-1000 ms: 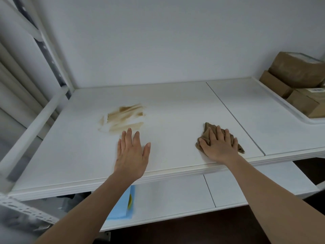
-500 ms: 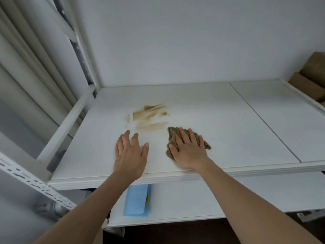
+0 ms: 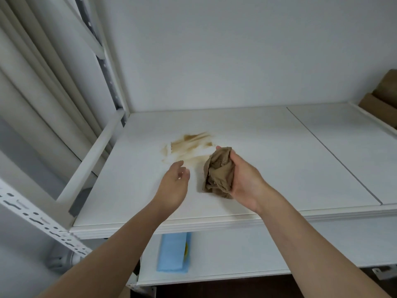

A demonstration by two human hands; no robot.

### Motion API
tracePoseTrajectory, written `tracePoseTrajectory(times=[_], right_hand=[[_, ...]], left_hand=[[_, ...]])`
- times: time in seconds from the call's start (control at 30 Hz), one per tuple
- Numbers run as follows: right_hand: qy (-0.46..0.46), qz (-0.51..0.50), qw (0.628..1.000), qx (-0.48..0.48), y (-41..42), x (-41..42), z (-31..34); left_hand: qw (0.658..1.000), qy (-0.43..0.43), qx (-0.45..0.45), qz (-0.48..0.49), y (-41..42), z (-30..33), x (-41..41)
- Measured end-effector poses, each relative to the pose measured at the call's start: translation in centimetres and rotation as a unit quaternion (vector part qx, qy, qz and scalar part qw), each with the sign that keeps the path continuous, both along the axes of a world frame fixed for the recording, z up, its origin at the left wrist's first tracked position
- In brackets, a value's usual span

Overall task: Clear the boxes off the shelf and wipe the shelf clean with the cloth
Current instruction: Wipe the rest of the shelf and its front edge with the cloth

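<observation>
A white shelf [image 3: 268,147] carries a brown smear [image 3: 191,143] left of its middle. My right hand [image 3: 245,181] grips a crumpled brown cloth [image 3: 219,173], lifted off the shelf just right of the smear, palm turned toward the left. My left hand [image 3: 175,183] hovers above the shelf beside the cloth, fingers relaxed, holding nothing. Brown cardboard boxes [image 3: 382,100] stand beyond the shelf's right edge, partly cut off by the frame.
A white rail [image 3: 92,155] and a perforated upright [image 3: 38,218] bound the shelf on the left. A lower shelf [image 3: 257,250] holds a blue sponge block [image 3: 174,252]. A white wall [image 3: 214,50] closes the back.
My right hand slid the cloth left along the shelf, then bunched it up and lifted it. My left hand rose off the shelf and turned toward the cloth.
</observation>
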State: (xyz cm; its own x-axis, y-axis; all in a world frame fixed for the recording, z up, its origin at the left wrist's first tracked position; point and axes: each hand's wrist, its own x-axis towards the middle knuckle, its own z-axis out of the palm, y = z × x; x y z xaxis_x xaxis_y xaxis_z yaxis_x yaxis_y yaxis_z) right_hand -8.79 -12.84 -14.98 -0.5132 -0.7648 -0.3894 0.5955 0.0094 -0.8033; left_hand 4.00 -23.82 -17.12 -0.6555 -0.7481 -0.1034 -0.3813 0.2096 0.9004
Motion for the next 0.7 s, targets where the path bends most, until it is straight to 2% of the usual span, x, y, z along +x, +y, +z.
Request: tracePoseTrajectory(times=[0.1,0.23,0.3,0.37,0.47,0.53,0.6,0.7], right_hand=[[-0.112,-0.001,0.991,-0.071,0.6,-0.7,0.2],[-0.142,0.011,0.986,-0.085,1.3,-1.4,0.5],[-0.060,-0.003,0.998,-0.024,1.6,-2.1,0.7],[0.069,-0.023,0.995,0.067,2.0,-2.6,1.4],[0.181,-0.052,0.971,0.150,2.5,-3.2,1.9],[0.253,-0.050,0.941,0.218,2.7,-3.5,1.7],[0.283,-0.009,0.929,0.237,2.8,-3.0,1.6],[0.248,0.078,0.945,0.196,2.6,-1.9,1.0]], left_hand=[[0.990,0.032,0.137,-0.005,0.2,0.1,-1.5],[0.983,0.034,0.172,-0.055,0.6,0.6,-2.4],[0.979,0.049,0.187,-0.063,0.8,0.8,-2.4],[0.972,0.065,0.218,-0.058,0.8,1.0,-2.5],[0.959,0.074,0.270,-0.051,0.9,1.2,-2.9],[0.951,0.092,0.292,-0.046,1.2,1.4,-3.1],[0.946,0.107,0.302,-0.054,1.5,1.5,-3.4],[0.934,0.125,0.329,-0.066,2.0,1.5,-3.6]])
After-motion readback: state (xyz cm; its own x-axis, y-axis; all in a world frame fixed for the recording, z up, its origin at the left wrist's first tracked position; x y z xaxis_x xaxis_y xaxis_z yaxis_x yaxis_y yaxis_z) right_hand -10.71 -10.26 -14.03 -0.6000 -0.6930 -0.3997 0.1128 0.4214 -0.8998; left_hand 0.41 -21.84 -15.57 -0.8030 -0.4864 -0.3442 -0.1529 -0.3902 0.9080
